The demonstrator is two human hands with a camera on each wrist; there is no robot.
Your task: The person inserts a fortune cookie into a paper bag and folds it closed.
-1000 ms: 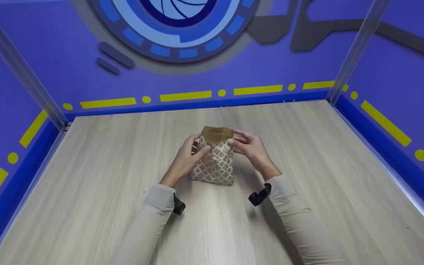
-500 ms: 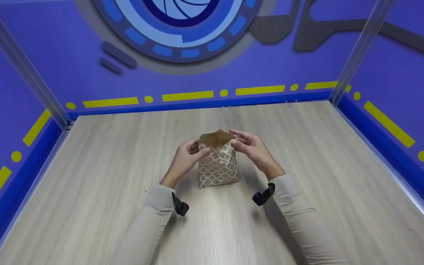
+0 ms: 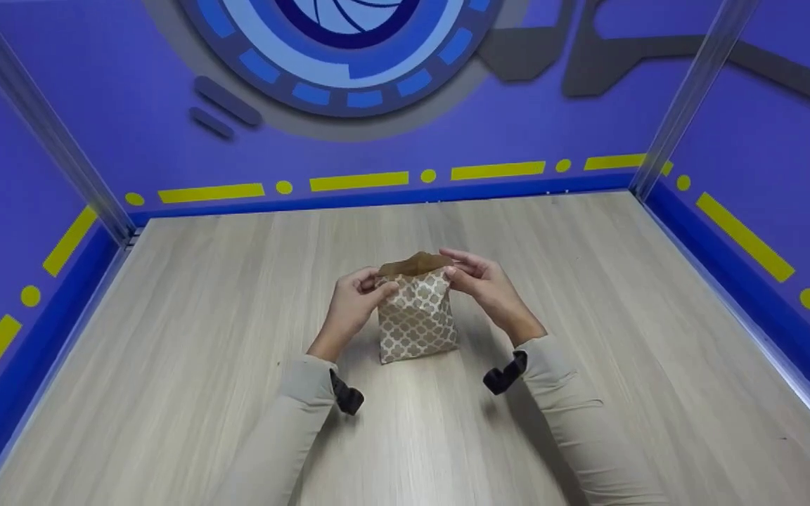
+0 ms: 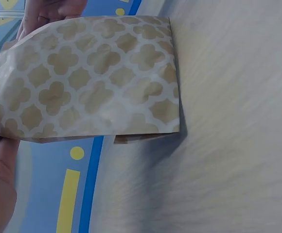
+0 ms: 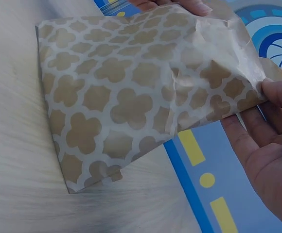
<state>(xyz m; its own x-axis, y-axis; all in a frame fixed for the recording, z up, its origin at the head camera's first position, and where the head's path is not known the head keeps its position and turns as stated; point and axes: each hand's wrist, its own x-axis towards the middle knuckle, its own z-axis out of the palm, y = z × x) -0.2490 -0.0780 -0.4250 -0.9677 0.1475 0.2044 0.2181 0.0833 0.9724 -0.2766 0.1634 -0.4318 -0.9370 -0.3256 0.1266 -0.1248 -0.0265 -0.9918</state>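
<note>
A brown paper bag (image 3: 416, 320) with a white lattice pattern stands upright on the table, its plain brown inside showing at the open mouth. My left hand (image 3: 352, 306) pinches the bag's upper left edge, thumb on the front and fingers behind. At the upper right edge my right hand (image 3: 486, 288) pinches the paper between thumb and fingers. In the left wrist view the paper bag (image 4: 92, 82) looks smooth, with its bottom edge at the tabletop. Creases run across the paper bag (image 5: 180, 92) near the mouth in the right wrist view. The bag's contents are hidden.
The wood-grain table (image 3: 201, 337) is bounded at the back by a blue wall (image 3: 349, 154) with yellow marks, and by side walls left and right. Metal posts rise at both back corners. Black straps with small cameras (image 3: 500, 376) hang under both wrists.
The bag has turned slightly and its base has shifted a little right. Its mouth spread wider, then tipped so less of the inside shows. Both hands keep hold of the edges.
</note>
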